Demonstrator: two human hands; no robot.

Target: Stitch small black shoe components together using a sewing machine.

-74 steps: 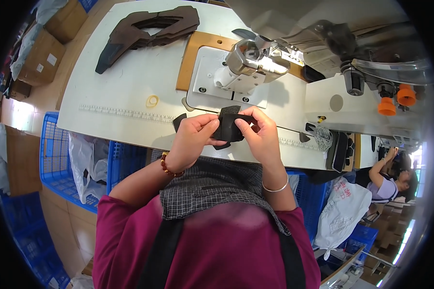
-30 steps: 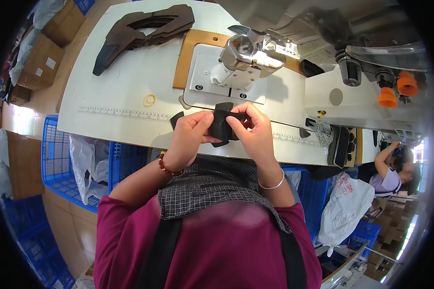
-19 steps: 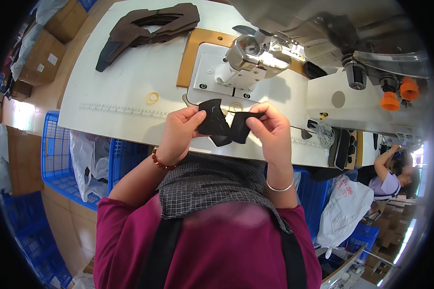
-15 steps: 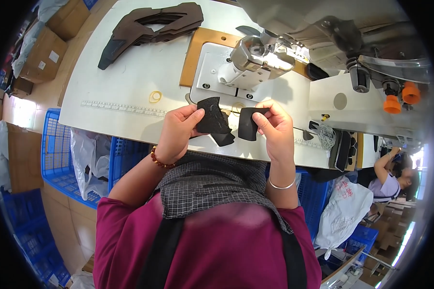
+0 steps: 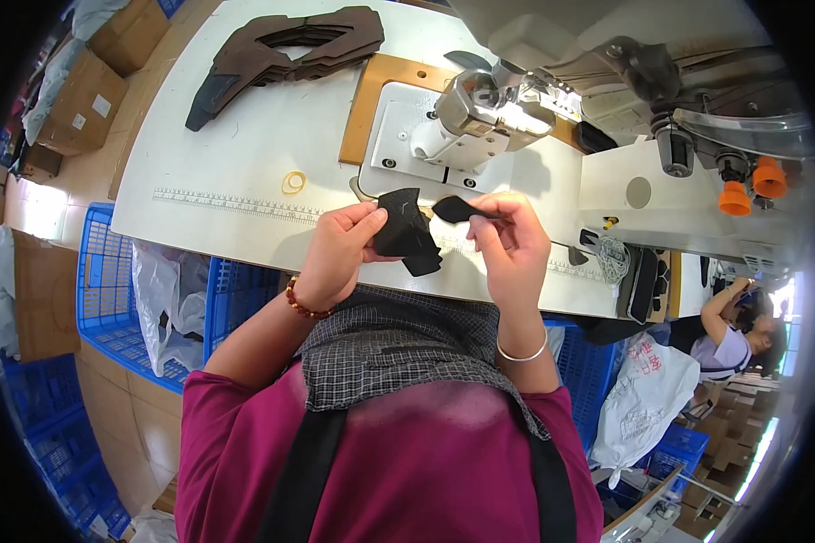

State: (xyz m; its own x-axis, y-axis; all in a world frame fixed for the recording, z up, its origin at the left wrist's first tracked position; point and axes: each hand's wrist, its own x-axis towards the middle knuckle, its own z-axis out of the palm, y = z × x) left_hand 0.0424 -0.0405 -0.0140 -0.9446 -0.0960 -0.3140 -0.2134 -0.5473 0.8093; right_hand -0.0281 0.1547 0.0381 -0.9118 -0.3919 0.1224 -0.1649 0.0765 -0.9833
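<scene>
Between its thumb and fingers, my left hand grips a small bunch of black fabric pieces, held above the table's front edge. A single black fabric piece is pinched in my right hand, tilted so that it shows nearly edge-on, slightly apart from the bunch. Just beyond both hands stands a sewing machine, its light shining on the metal bed plate. Fingers of my left hand are partly hidden behind the bunch.
A stack of brown shoe-upper-like pieces lies at the far left of the white table. Nearer are a yellow ring and a printed ruler strip. Blue baskets stand left below. A co-worker sits at the right.
My right hand has turned its black piece from facing flat to nearly edge-on and raised it slightly. My left hand has shifted a little to the right with its bunch.
</scene>
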